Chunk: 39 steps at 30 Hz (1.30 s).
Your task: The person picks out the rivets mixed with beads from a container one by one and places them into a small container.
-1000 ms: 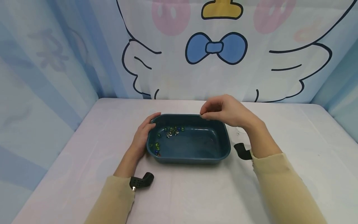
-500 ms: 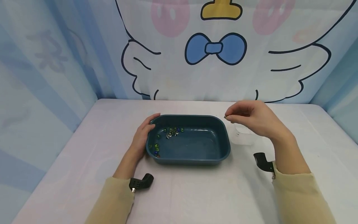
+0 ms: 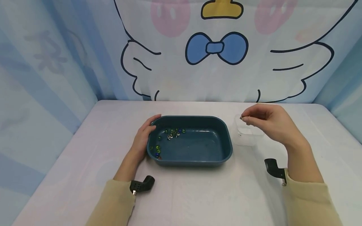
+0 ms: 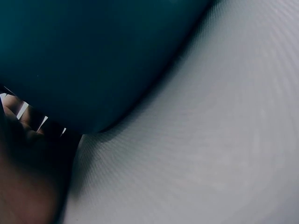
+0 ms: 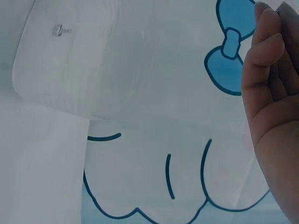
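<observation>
Glossy dark-teal plastic tub (image 3: 195,157), smooth and a bit reflective inside. Shiny glass-looking beads and metal pins (image 3: 173,133) in its far left corner. Right of the tub, clear plastic box (image 3: 249,138). Under both, matt finely woven cloth on the bench (image 3: 198,194).

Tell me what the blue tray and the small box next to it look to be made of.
Blue tray: likely moulded plastic, dark teal and glossy, with light glinting off its smooth floor and rounded rim. Small box: probably clear plastic, since the tablecloth shows through its walls; the right wrist view shows a see-through rounded corner.
</observation>
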### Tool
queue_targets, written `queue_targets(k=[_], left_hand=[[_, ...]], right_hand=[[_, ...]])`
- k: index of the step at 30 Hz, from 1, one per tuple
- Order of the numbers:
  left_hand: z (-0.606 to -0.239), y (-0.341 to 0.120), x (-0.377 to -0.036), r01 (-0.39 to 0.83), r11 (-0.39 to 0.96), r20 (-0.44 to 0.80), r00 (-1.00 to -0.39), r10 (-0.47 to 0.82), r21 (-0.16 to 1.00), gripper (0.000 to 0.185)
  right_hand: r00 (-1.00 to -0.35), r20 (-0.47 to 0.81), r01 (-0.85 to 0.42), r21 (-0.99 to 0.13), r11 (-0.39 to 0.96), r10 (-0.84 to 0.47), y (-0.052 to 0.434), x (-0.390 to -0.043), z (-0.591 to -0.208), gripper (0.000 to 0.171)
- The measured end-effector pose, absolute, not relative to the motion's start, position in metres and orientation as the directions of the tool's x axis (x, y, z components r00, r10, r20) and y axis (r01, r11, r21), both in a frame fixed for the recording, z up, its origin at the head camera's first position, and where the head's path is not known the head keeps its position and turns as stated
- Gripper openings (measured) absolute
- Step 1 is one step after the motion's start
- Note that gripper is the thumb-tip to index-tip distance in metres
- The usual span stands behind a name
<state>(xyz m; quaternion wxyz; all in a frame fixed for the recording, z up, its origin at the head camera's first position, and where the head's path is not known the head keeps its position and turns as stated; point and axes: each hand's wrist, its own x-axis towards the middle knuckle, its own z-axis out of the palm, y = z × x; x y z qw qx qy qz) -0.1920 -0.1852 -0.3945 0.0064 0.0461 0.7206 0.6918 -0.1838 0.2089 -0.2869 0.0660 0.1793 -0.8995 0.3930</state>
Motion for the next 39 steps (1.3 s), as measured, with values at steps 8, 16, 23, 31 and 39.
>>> queue_targets(k=[8,16,23,31,39], left_hand=[[-0.394,-0.187,-0.192,0.065,0.037,0.062,-0.995,0.074,0.997,0.050],[-0.392,-0.190,-0.192,0.073,0.022,0.071,-0.994,0.080,0.997,0.050],[-0.393,-0.188,-0.193,0.069,0.013,0.068,-0.994,0.087,0.998,0.050],[-0.395,-0.188,-0.193,0.063,0.006,0.062,-0.994,0.090,0.998,0.050],[-0.395,-0.186,-0.192,0.059,0.018,0.057,-0.995,0.079,0.998,0.050]], right_hand=[[-0.947,0.247,-0.319,-0.671,0.669,-0.204,0.214,-0.186,-0.288,0.019],[-0.953,0.250,-0.296,-0.651,0.699,-0.171,0.222,-0.191,-0.290,0.021],[-0.968,0.213,-0.241,-0.636,0.733,-0.134,0.226,-0.191,-0.294,0.023],[-0.980,0.153,-0.195,-0.628,0.753,-0.126,0.226,-0.196,-0.302,0.025],[-0.990,0.062,-0.139,-0.597,0.790,-0.127,0.226,-0.199,-0.309,0.025]])
